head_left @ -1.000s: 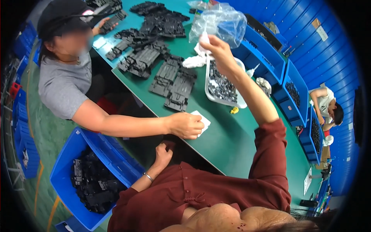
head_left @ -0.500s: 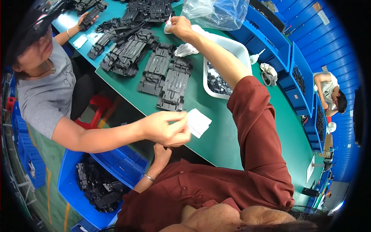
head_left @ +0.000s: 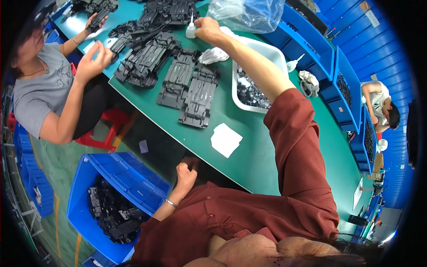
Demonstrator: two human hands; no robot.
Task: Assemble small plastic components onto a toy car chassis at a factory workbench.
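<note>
Head view, looking down over my own arms at a long green table (head_left: 267, 155). My right hand (head_left: 208, 31) reaches far forward, arm stretched out in a dark red sleeve, and its fingers are closed around a small white squeeze bottle (head_left: 191, 30) with a thin nozzle pointing up. The bottle stands at the left side of my hand, touching the fingers, just above the table. Just beside it lies a crumpled white cloth (head_left: 214, 55), and beyond my hand sits a clear plastic bag (head_left: 247, 13).

My left hand (head_left: 185, 174) is low at the near table edge, curled loosely into a fist; I cannot tell whether it holds anything.

Between my hands lie flat black plastic parts (head_left: 189, 91), side by side on the table. A white tray (head_left: 273, 51) of small dark pieces sits under my right forearm. A white paper square (head_left: 226, 140) lies near the table edge. Below my left hand stands a blue bin (head_left: 111, 171) with more black parts. Across the table a person in a grey shirt (head_left: 38, 95) raises one hand.
</note>
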